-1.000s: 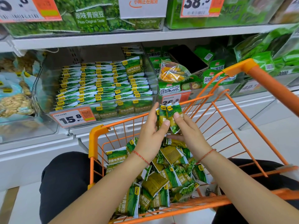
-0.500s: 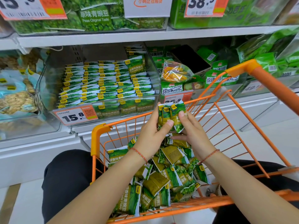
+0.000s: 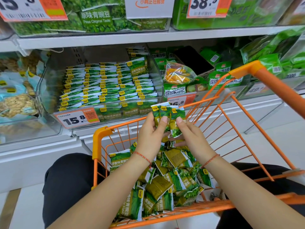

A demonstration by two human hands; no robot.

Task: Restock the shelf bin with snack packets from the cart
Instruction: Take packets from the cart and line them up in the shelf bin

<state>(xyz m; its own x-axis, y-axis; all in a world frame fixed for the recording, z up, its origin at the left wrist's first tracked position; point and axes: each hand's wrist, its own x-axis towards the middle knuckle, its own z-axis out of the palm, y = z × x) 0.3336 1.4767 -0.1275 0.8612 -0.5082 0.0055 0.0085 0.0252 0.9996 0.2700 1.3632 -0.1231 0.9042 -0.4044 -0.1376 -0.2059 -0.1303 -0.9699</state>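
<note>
Both hands up over the cart [image 3: 99, 134], left hand [image 3: 151, 139] and right hand [image 3: 189, 138] pinching a fanned little stack of packets [image 3: 168, 115] just near of the shelf bin [image 3: 155, 76] — light, crinkly, likely slippery, so best squeezed flat across the middles.

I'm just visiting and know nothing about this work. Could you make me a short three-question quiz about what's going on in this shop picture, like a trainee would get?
1. True or false: both hands hold the same small stack of packets above the cart.
2. Which price tag is on the bin with the neat rows of matching packets? A) 15.8 B) 38.9 C) 49
3. Fill in: the loose packets waiting to be shelved lie in the orange ____.

Key
1. True: the left hand and right hand both pinch it.
2. A
3. cart
</note>
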